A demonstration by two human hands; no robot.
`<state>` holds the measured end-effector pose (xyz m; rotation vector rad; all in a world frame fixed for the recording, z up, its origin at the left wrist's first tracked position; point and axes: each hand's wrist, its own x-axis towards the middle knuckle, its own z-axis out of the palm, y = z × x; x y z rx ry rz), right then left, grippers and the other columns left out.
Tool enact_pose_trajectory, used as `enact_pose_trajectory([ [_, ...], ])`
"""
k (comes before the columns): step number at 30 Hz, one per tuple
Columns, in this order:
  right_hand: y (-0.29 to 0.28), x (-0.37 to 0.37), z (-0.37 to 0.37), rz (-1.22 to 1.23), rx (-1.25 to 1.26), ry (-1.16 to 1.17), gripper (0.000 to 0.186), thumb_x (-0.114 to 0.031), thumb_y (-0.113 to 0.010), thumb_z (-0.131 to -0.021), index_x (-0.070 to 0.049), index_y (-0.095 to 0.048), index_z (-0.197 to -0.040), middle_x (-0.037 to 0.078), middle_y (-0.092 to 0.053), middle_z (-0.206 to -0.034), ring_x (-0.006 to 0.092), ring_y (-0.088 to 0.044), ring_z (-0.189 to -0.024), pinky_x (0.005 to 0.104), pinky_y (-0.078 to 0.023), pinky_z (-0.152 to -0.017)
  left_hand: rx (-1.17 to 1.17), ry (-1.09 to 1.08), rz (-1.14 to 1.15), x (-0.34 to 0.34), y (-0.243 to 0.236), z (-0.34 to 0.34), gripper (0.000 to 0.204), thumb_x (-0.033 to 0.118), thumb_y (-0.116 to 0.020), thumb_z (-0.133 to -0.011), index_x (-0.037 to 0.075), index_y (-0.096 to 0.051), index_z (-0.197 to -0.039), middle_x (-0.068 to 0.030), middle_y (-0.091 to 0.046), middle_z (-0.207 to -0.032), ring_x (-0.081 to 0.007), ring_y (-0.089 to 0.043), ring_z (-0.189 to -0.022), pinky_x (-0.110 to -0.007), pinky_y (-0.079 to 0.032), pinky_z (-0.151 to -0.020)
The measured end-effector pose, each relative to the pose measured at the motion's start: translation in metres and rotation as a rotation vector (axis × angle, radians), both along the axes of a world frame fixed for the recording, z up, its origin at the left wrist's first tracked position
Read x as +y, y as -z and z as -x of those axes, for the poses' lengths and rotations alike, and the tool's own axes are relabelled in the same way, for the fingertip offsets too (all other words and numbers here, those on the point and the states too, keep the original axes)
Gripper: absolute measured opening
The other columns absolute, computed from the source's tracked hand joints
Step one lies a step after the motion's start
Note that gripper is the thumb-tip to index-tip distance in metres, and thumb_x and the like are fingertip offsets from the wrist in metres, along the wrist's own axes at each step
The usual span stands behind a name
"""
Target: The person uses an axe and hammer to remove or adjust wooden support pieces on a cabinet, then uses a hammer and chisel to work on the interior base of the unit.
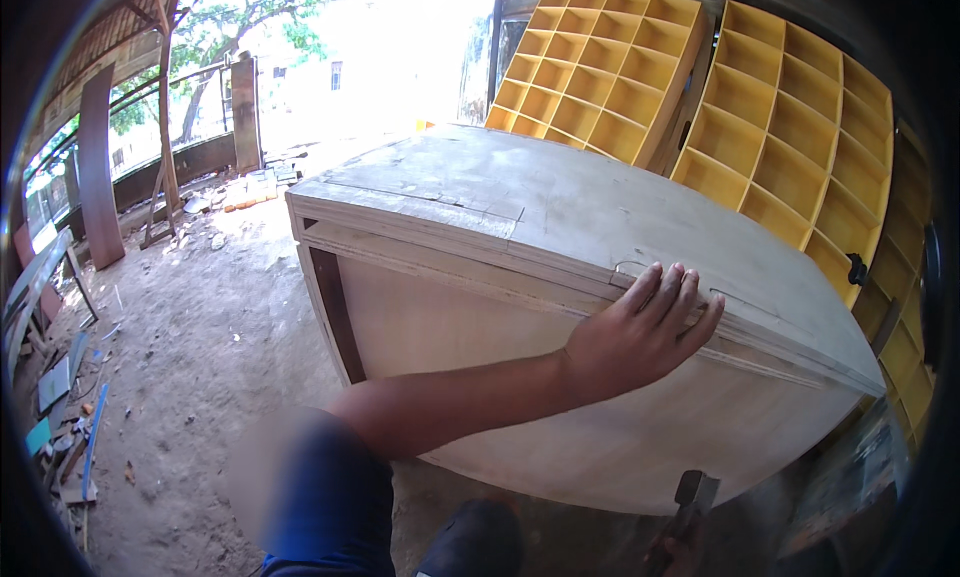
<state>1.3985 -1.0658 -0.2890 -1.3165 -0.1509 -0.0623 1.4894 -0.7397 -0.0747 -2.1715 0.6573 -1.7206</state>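
Observation:
A large pale wooden workbench (480, 297) with a worn top and a plywood side panel stands in front of me. My left hand (640, 332) rests on its near top edge, reaching across from the left. The fingers are stretched out and slightly apart over the rim, and nothing shows in their grasp. Low at the bottom right, my right hand (678, 557) is partly in view and dim. It grips what looks like a hammer (702, 493), its head pointing up in front of the lower side panel. Most of that hand is cut off by the lower edge.
Two yellow compartment shelves (600, 67) (790, 127) lean behind the bench. Wood scraps (75, 447) litter the dirt floor (215, 357) at left. A tall brown board (98, 167) stands beside a post. My knee (475, 542) is close to the bench.

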Motion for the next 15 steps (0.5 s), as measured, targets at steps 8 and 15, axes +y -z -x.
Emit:
enact_pose_trajectory([
  [8, -0.048, 0.027, -0.004, 0.119, -0.449, 0.379, 0.054, -0.009, -0.067, -0.086, 0.003, -0.045, -0.134, 0.016, -0.058, -0.116, 0.019, -0.061, -0.089, 0.0301, -0.049, -0.063, 0.004, -0.077, -0.078, -0.011, -0.01, 0.001, 0.059, 0.022, -0.052, -0.093, 0.006, -0.041, -0.149, -0.0209, -0.055, -0.136, -0.0366, -0.048, -0.132, -0.058, -0.033, -0.115],
  [15, -0.088, 0.067, -0.059, 0.054, -0.615, 0.552, 0.036, -0.02, -0.053, -0.103, -0.003, -0.04, -0.131, 0.01, -0.058, -0.11, 0.0146, -0.057, -0.086, 0.028, -0.047, -0.066, 0.049, -0.142, -0.127, -0.019, -0.01, -0.021, 0.051, 0.018, -0.051, -0.091, -0.003, -0.049, -0.138, -0.019, -0.058, -0.119, -0.0315, -0.056, -0.111, -0.045, -0.048, -0.098],
])
